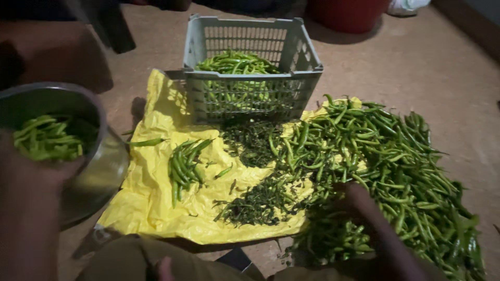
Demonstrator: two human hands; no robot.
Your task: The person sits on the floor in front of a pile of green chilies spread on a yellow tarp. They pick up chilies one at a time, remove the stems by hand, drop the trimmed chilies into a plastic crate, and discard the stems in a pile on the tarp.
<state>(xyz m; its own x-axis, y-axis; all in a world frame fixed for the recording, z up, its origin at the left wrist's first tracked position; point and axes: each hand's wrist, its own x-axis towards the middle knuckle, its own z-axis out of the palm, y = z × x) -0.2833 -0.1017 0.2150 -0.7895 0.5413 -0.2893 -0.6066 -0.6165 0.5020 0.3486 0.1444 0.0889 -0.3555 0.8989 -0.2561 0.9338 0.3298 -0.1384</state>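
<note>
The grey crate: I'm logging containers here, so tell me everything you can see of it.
The grey crate is a rectangular plastic basket with slotted, lattice walls and a thicker rim. It stands upright at the far edge of the yellow sheet, partly filled with green chillies. Dark stem scraps lie against its near wall. Neither hand touches it.

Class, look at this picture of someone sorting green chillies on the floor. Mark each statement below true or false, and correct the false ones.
1. The grey crate holds green chillies. True.
2. The sheet under the chillies is blue. False: it is yellow.
3. The left hand is at the metal bowl of chillies. True.
4. The big chilli pile lies left of the crate. False: it lies to the right.
5. The right hand reaches into the big pile. True.
</note>
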